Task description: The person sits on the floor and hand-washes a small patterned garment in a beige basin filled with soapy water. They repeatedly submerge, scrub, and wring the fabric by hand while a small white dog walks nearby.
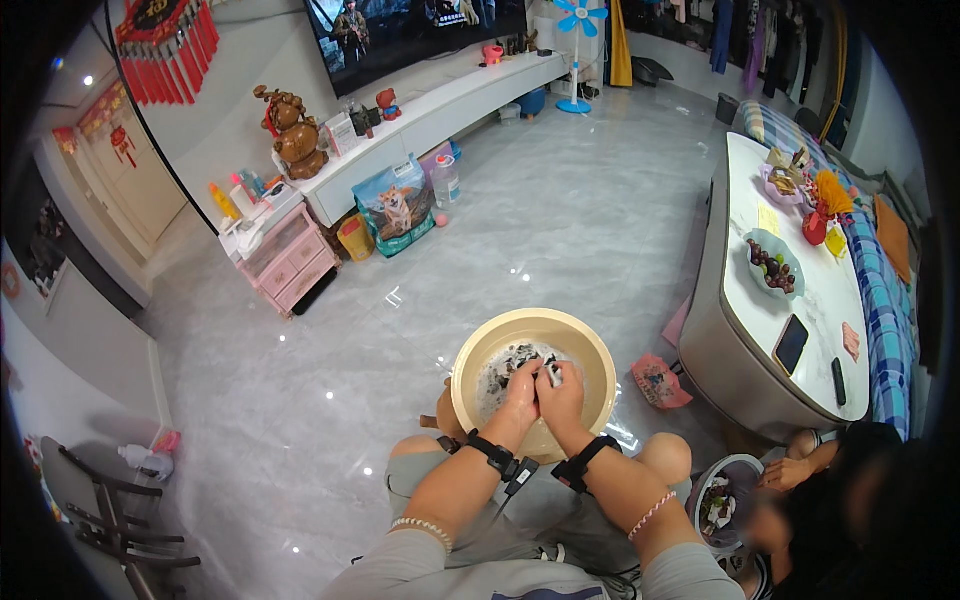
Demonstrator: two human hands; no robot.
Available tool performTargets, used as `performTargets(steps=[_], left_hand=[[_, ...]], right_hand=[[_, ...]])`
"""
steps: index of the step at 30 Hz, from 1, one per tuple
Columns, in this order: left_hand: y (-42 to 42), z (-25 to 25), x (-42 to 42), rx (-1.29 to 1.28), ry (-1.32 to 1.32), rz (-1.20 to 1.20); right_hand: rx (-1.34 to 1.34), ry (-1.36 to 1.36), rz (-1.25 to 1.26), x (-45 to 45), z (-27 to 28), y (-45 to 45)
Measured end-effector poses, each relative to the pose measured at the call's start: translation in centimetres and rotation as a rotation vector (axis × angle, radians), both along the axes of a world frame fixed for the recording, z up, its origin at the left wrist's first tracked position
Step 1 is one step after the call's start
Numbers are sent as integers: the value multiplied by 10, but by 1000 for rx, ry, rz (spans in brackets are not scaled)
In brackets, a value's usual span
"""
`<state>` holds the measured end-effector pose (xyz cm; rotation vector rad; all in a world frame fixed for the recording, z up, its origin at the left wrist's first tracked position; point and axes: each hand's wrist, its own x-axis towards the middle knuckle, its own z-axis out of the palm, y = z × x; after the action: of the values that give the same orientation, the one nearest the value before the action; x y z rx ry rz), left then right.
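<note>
Both of my hands are inside a cream plastic basin (597, 352) between my knees. Black-and-white wet cloth (529, 352) is bunched between them, partly hidden by the fingers. My left hand (523, 391) presses against my right hand (564, 391), and each grips part of the cloth. Around them lies greyish soapy water (491, 396) with suds. The basin rests above a brown wooden support (447, 412), of which only the left side shows. A black strap with a device circles each wrist.
At right stands a white-topped coffee table (757, 330) holding a fruit bowl (801, 281), a phone (791, 345) and a remote (838, 381). A pink bag (660, 381) lies beside it. Another person's hand (787, 474) is near a waste bin (697, 487). A pink cabinet (289, 266) stands left.
</note>
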<state>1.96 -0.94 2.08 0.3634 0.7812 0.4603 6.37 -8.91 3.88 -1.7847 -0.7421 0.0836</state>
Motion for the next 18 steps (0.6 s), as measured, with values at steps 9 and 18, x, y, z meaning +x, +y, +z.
performTargets(steps=[9,18], left_hand=[[6,-14,-11,95,-24,-27],[4,-42,-4,117,111,105]], right_hand=[[-162,-85,218,-8,20,-11],[-204,68,145,8,-22,3]])
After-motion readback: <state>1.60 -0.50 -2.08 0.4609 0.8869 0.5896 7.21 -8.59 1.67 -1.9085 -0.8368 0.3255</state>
